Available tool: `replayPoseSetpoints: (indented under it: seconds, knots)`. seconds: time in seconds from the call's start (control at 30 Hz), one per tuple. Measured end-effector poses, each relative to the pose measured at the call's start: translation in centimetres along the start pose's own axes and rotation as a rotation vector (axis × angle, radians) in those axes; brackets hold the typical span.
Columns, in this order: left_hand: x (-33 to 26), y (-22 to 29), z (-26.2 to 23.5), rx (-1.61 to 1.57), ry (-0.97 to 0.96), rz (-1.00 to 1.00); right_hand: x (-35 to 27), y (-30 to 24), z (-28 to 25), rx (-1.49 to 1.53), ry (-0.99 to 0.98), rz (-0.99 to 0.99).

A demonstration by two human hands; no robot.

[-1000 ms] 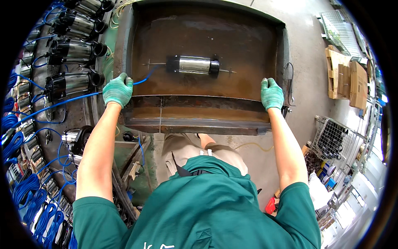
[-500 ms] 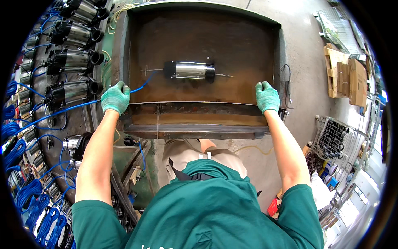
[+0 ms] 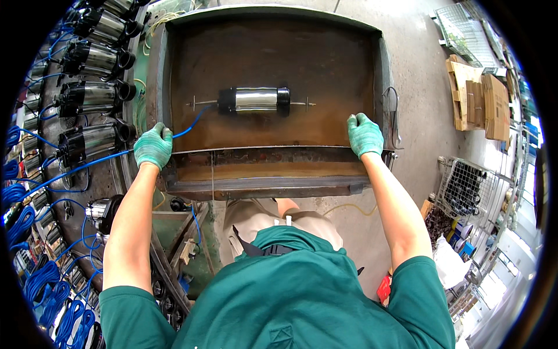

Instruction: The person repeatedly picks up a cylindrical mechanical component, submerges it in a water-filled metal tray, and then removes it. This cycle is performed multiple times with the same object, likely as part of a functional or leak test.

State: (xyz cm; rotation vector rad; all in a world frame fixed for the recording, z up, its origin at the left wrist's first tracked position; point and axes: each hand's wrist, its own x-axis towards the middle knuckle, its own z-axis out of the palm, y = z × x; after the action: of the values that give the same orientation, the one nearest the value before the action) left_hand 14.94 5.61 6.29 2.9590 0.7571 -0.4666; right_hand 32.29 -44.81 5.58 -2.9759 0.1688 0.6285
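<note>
A metal tank [image 3: 267,189] with brown, water-like contents stands in front of me. Inside it a shiny cylindrical pump [image 3: 256,100] with black ends lies crosswise, a thin rod with a crosspiece at either end. A blue cable [image 3: 189,129] runs from its left end to my left hand [image 3: 153,146], which is gloved in green and closed around the cable at the left wall. My right hand [image 3: 365,136], in a matching glove, is closed near the right wall, at the end of the thin inner edge [image 3: 261,149]; what its fingers grip is hidden.
Left of the tank, several similar pumps [image 3: 90,96] lie in a row on a dark bench. Coils of blue cable [image 3: 40,273] hang at lower left. Flattened cardboard [image 3: 496,107] leans at the right, above a wire basket [image 3: 468,186]. A hose [image 3: 349,208] lies on the floor.
The tank and both hands appear slightly farther left in view. The pump's end rods and crosspieces show more sharply. Both hands stay at the tank's sides.
</note>
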Motion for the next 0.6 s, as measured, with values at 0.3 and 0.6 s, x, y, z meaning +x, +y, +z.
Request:
replayPoseSetpoints:
  seconds: [0.3,0.6]
  knots:
    - [0.13,-0.19,0.22,-0.014,0.037,0.020,0.07,0.05,0.20,0.004,0.001,-0.004]
    - [0.38,-0.26,-0.02,-0.008,0.024,0.016,0.21,-0.26,-0.01,-0.006,-0.006,-0.001]
